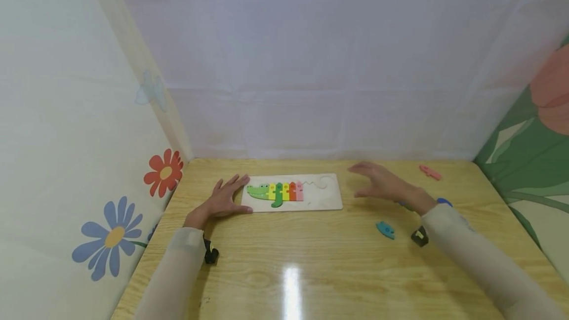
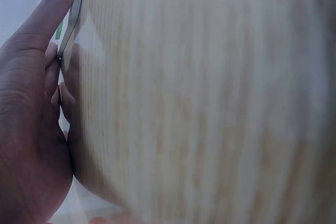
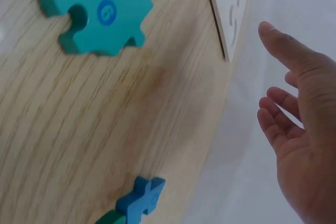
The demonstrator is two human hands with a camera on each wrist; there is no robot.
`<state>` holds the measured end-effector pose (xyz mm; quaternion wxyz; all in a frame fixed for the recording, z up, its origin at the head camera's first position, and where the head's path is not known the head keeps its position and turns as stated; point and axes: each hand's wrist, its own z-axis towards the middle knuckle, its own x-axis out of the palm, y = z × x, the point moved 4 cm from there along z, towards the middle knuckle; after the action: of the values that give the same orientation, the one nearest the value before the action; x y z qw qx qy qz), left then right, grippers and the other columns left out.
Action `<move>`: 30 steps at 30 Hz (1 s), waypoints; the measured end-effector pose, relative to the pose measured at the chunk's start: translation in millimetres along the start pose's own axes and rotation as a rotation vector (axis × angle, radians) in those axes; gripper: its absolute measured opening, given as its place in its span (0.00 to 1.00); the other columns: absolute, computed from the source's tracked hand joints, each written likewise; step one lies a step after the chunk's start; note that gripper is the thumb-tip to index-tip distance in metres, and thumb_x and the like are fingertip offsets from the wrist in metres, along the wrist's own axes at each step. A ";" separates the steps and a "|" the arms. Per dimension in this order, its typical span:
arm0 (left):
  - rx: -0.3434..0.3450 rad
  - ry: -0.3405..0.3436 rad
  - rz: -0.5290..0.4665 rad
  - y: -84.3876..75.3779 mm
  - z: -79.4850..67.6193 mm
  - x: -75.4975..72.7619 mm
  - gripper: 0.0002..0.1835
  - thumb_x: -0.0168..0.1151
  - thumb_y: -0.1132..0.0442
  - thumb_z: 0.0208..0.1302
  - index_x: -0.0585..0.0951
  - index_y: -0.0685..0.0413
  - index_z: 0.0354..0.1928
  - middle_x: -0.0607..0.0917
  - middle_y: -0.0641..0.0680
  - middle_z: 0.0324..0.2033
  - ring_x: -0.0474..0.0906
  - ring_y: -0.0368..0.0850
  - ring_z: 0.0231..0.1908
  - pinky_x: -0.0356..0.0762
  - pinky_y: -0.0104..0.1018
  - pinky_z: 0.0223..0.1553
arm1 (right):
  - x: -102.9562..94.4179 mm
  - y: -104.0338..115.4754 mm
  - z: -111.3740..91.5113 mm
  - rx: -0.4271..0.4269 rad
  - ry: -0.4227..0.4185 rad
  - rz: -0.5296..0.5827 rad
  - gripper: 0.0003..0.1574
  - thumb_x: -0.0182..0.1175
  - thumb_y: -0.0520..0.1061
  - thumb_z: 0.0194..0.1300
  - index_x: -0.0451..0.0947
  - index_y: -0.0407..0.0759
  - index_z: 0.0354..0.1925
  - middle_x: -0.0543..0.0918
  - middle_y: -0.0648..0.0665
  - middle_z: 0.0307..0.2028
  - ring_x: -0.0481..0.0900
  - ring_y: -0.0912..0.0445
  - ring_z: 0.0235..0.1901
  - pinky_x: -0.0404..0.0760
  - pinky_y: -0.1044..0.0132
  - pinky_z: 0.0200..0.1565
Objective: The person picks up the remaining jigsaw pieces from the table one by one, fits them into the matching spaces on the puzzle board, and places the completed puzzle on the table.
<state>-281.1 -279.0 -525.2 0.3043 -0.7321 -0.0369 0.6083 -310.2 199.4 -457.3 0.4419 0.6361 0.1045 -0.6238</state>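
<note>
Lit softly in the head view, with 1 white streak of glare on the near tabletop (image 1: 338, 256) and shadow beside the right sleeve (image 1: 480, 260). Blurred across most of the left wrist view, darkening the left hand (image 2: 29, 114) against pale light. Sharper in the right wrist view, softly shadowed.

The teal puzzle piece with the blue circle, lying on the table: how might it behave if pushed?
The chunky teal puzzle piece looks stiff: its thick edges show no bend. Lying flat on its broad face, it would probably slide rather than roll or tip. The glossy wood-grain tabletop shows a bright reflection, so sliding may come easily.
</note>
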 end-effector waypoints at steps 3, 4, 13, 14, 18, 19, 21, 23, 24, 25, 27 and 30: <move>0.003 -0.004 0.004 0.4 0.0 -0.1 0.60 0.77 0.36 0.58 0.59 0.57 0.83 0.58 0.60 0.83 0.45 0.65 0.83 0.31 0.72 0.76 | -4.1 -5.1 -4.8 0.020 0.003 0.013 0.48 0.81 0.47 0.59 0.74 0.31 0.71 0.78 0.29 0.67 0.74 0.32 0.67 0.72 0.35 0.68; 0.006 -0.006 0.005 0.6 -0.2 -0.1 0.60 0.77 0.36 0.58 0.59 0.57 0.83 0.58 0.60 0.83 0.46 0.66 0.83 0.32 0.73 0.76 | -5.3 -7.5 -6.6 0.032 0.006 0.016 0.48 0.81 0.47 0.59 0.73 0.31 0.71 0.77 0.29 0.67 0.74 0.32 0.68 0.72 0.35 0.69; 0.009 -0.011 -0.002 -2.1 -1.9 -2.4 0.59 0.77 0.38 0.58 0.59 0.57 0.83 0.59 0.60 0.82 0.46 0.65 0.83 0.31 0.73 0.76 | -17.4 -26.0 -20.3 0.070 -0.007 -0.001 0.47 0.81 0.47 0.58 0.75 0.32 0.70 0.79 0.30 0.67 0.74 0.32 0.67 0.71 0.34 0.68; 0.010 -0.011 -0.002 -2.3 -1.9 -2.4 0.59 0.77 0.38 0.58 0.59 0.57 0.83 0.59 0.60 0.82 0.46 0.65 0.83 0.31 0.73 0.76 | -19.2 -27.7 -22.1 0.068 -0.012 -0.005 0.46 0.81 0.47 0.58 0.76 0.31 0.69 0.79 0.29 0.66 0.75 0.31 0.67 0.71 0.34 0.68; 0.010 -0.012 0.002 -1.7 -1.5 -2.6 0.59 0.77 0.38 0.58 0.59 0.57 0.83 0.59 0.60 0.82 0.46 0.65 0.83 0.31 0.73 0.76 | -27.0 -34.5 -29.7 0.071 -0.020 -0.001 0.45 0.80 0.47 0.60 0.75 0.31 0.70 0.78 0.28 0.66 0.74 0.30 0.67 0.71 0.32 0.67; 0.008 -0.012 0.003 -1.5 -1.4 -2.6 0.59 0.77 0.37 0.58 0.59 0.57 0.83 0.59 0.60 0.82 0.46 0.65 0.83 0.31 0.73 0.76 | -28.9 -36.2 -31.5 0.066 -0.025 -0.005 0.45 0.80 0.47 0.60 0.76 0.31 0.69 0.78 0.27 0.66 0.75 0.30 0.66 0.72 0.31 0.66; 0.005 -0.011 0.004 -0.7 -1.1 -2.3 0.59 0.77 0.37 0.58 0.59 0.56 0.83 0.59 0.60 0.83 0.46 0.65 0.83 0.31 0.73 0.76 | -32.3 -39.8 -35.0 0.058 -0.032 -0.013 0.44 0.80 0.46 0.60 0.76 0.31 0.69 0.79 0.27 0.66 0.75 0.30 0.65 0.72 0.31 0.65; 0.002 -0.009 0.007 0.0 -0.8 -1.8 0.60 0.77 0.37 0.58 0.59 0.56 0.83 0.58 0.59 0.83 0.46 0.65 0.83 0.31 0.72 0.76 | -35.2 -43.7 -38.2 0.045 -0.035 -0.024 0.44 0.80 0.47 0.61 0.76 0.30 0.68 0.79 0.27 0.65 0.76 0.30 0.65 0.73 0.31 0.65; 0.002 -0.008 0.008 0.4 -0.7 -1.5 0.60 0.77 0.36 0.58 0.59 0.56 0.83 0.58 0.59 0.83 0.45 0.65 0.83 0.31 0.72 0.76 | -36.6 -45.6 -39.6 0.045 -0.036 -0.026 0.44 0.80 0.47 0.61 0.76 0.29 0.68 0.79 0.27 0.65 0.76 0.30 0.65 0.73 0.32 0.65; 0.001 -0.007 0.010 0.7 -0.7 -1.2 0.60 0.77 0.36 0.58 0.59 0.56 0.84 0.58 0.59 0.83 0.45 0.64 0.83 0.31 0.72 0.76 | -38.1 -47.5 -41.0 0.043 -0.037 -0.032 0.44 0.80 0.47 0.60 0.76 0.29 0.68 0.80 0.27 0.64 0.76 0.30 0.64 0.73 0.32 0.65; 0.001 -0.006 0.012 1.0 -0.7 -0.8 0.60 0.76 0.36 0.58 0.59 0.56 0.84 0.58 0.59 0.83 0.45 0.64 0.83 0.31 0.72 0.77 | -41.1 -50.2 -43.8 0.054 -0.035 -0.043 0.44 0.80 0.47 0.61 0.75 0.29 0.68 0.80 0.27 0.65 0.76 0.30 0.65 0.73 0.32 0.65; 0.007 -0.012 0.004 0.3 -1.3 -1.0 0.60 0.77 0.35 0.58 0.59 0.57 0.83 0.59 0.60 0.82 0.46 0.65 0.83 0.32 0.73 0.76 | -46.1 -52.6 -47.9 0.077 -0.032 -0.043 0.45 0.80 0.46 0.60 0.75 0.29 0.69 0.79 0.27 0.65 0.75 0.29 0.65 0.71 0.31 0.66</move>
<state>-280.3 -280.1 -524.3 0.3055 -0.7275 -0.0350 0.6134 -321.8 282.8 -447.3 0.4051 0.6401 0.0869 -0.6470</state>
